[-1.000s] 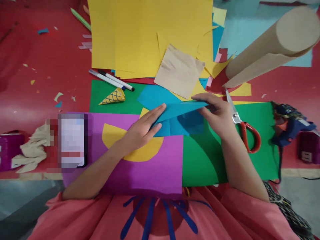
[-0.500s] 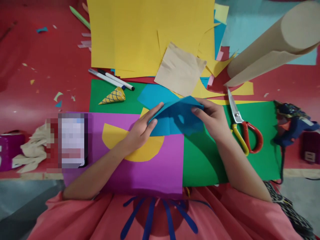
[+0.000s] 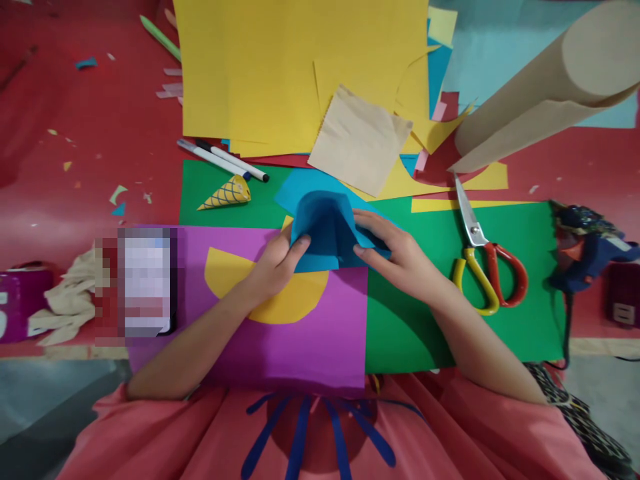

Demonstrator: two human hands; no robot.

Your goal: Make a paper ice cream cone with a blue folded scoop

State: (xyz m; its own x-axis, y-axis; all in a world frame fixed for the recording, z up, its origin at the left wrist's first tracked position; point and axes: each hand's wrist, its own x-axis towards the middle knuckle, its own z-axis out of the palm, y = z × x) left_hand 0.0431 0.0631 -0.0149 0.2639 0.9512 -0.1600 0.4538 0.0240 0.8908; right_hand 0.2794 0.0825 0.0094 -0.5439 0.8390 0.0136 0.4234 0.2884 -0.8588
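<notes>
Nearest us, a smooth, round-edged yellow piece (image 3: 295, 303) lies on the purple sheet (image 3: 310, 357), before the blue paper (image 3: 325, 237). We hold the blue paper between our hands: left hand (image 3: 274, 263) fingers pinching its left side, right hand (image 3: 403, 257) fingers its right. Shaping looks partway: creased, arched, fold not yet flat. Right of it, steel-bladed scissors (image 3: 474, 232); beyond, wrinkled brown paper (image 3: 360, 140).

1. Lighting: moderate, somewhat dim, even; source appears overhead.
2. Shadow: soft-edged patch across the green sheet (image 3: 510, 333), near side; dark hollow inside the blue paper (image 3: 320, 230).
3. Glare: faint sheen on the red table (image 3: 30, 223), left.
4. Distortion: wide-angle stretch, notably the roll (image 3: 530, 93), far right.
5. Sharpness: slightly soft; phone (image 3: 147, 287) pixelated, screen unreadable.
</notes>
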